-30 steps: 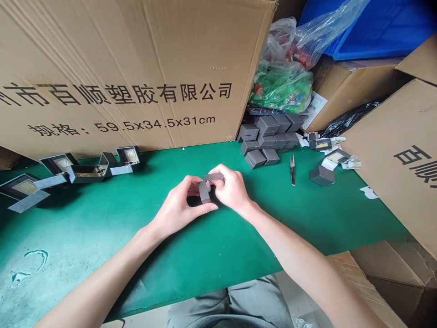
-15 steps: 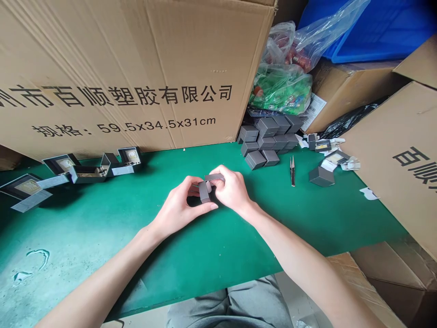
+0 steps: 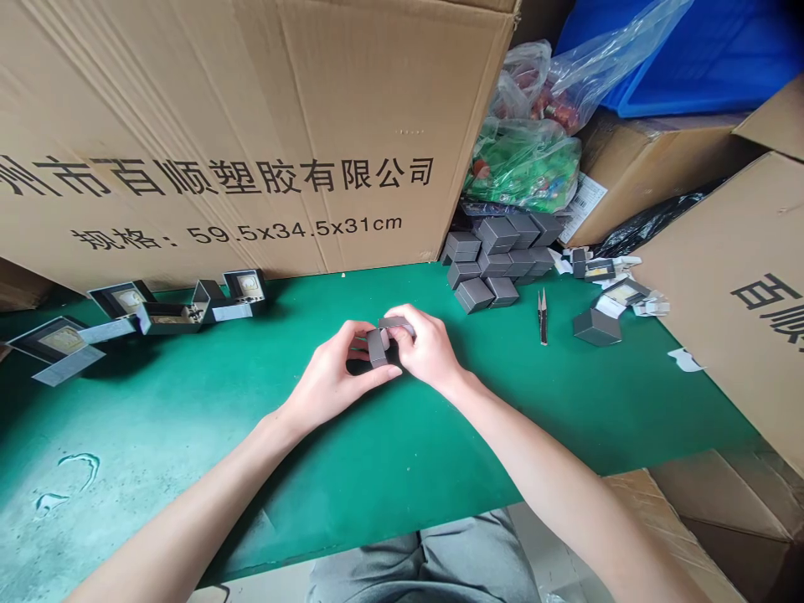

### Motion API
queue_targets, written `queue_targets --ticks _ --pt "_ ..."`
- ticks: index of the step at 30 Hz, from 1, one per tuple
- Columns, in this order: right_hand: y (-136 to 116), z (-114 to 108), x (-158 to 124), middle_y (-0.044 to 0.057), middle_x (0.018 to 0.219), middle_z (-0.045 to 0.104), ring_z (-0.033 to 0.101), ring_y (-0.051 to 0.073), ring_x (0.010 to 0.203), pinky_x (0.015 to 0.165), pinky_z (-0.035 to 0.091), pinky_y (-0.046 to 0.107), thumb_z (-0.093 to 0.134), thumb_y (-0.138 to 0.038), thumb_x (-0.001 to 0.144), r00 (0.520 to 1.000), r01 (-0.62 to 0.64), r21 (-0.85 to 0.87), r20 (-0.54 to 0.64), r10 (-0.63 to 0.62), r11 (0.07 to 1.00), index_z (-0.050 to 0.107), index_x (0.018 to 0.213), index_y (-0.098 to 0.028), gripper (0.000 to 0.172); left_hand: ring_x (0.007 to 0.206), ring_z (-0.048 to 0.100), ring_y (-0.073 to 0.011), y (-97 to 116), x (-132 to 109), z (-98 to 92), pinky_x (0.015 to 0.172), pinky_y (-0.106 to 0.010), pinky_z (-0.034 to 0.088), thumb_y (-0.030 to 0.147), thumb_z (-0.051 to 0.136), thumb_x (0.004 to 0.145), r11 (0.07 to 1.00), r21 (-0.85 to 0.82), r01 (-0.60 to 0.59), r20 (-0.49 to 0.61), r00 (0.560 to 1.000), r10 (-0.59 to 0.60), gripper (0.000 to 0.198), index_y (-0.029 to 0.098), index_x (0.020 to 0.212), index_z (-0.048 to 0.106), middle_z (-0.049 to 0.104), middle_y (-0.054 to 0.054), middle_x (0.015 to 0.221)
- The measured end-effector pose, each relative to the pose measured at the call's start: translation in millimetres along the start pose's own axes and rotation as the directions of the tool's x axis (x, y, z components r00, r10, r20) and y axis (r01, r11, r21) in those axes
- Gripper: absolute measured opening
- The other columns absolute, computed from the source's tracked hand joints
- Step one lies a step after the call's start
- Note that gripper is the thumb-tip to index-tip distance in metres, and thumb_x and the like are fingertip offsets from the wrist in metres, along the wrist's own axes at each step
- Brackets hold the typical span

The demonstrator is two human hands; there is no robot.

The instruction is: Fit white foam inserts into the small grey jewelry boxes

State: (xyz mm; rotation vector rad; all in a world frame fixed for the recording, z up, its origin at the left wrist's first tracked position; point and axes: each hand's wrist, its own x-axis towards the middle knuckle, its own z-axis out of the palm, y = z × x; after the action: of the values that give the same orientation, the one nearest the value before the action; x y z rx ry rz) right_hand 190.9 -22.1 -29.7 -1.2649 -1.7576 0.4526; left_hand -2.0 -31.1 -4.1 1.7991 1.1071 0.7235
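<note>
A small dark grey jewelry box (image 3: pixel 377 348) is held between my two hands above the green table, with its lid (image 3: pixel 394 322) tilted up. My left hand (image 3: pixel 336 368) closes on the box's left side, thumb along the near edge. The fingers of my right hand (image 3: pixel 425 347) pinch the lid, and the thumb reaches inside the box. What lies inside is hidden by my fingers. Beyond, to the right, is a stack of similar grey boxes (image 3: pixel 496 264).
Several opened boxes (image 3: pixel 169 316) with pale cards stand at the left. Tweezers (image 3: pixel 543 318) lie right of my hands, near a single grey box (image 3: pixel 596 327) and paper scraps (image 3: pixel 651 303). Large cartons (image 3: pixel 282 100) border the green table (image 3: pixel 352 502). Water (image 3: pixel 81 469) wets its left side.
The view has shifted slightly, so the surroundings sit a little farther right. Both hands keep the same hold on the box; the lid's angle has changed a little.
</note>
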Motion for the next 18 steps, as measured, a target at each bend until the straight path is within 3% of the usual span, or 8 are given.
queue_targets --ticks 7,13,18 --pt "2.1 2.2 1.1 0.008 0.114 0.072 0.070 0.020 0.102 0.089 0.057 0.032 0.053 -0.023 0.097 0.996 0.062 0.026 -0.058 -0.060 0.998 0.062 0.122 -0.022 0.027 0.097 0.071 -0.0211 -5.0 3.9 0.1 0.092 -0.037 0.059 0.047 0.081 0.079 0.990 -0.141 0.025 -0.021 0.999 -0.028 0.051 0.023 0.117 0.056 0.070 -0.002 0.111" --pt "1.2 1.6 1.6 0.009 0.119 0.070 0.069 0.021 0.107 0.092 0.058 0.033 0.055 -0.030 0.100 0.993 0.094 0.013 -0.073 -0.093 0.996 0.062 0.126 -0.024 0.028 0.097 0.069 -0.0194 -1.5 7.5 0.4 0.088 -0.033 0.058 0.046 0.083 0.078 0.953 -0.290 0.090 -0.035 0.994 -0.105 0.050 0.022 0.114 0.059 0.070 -0.002 0.109" --pt "2.3 3.3 -0.1 0.010 0.125 0.068 0.067 0.022 0.113 0.089 0.060 0.033 0.053 -0.036 0.102 0.995 0.057 0.055 -0.080 -0.052 0.997 0.059 0.131 -0.024 0.032 0.095 0.070 -0.0206 4.5 8.5 -1.2 0.084 -0.032 0.058 0.049 0.083 0.076 0.943 -0.306 0.133 -0.059 0.986 -0.158 0.052 0.021 0.113 0.060 0.071 -0.003 0.105"
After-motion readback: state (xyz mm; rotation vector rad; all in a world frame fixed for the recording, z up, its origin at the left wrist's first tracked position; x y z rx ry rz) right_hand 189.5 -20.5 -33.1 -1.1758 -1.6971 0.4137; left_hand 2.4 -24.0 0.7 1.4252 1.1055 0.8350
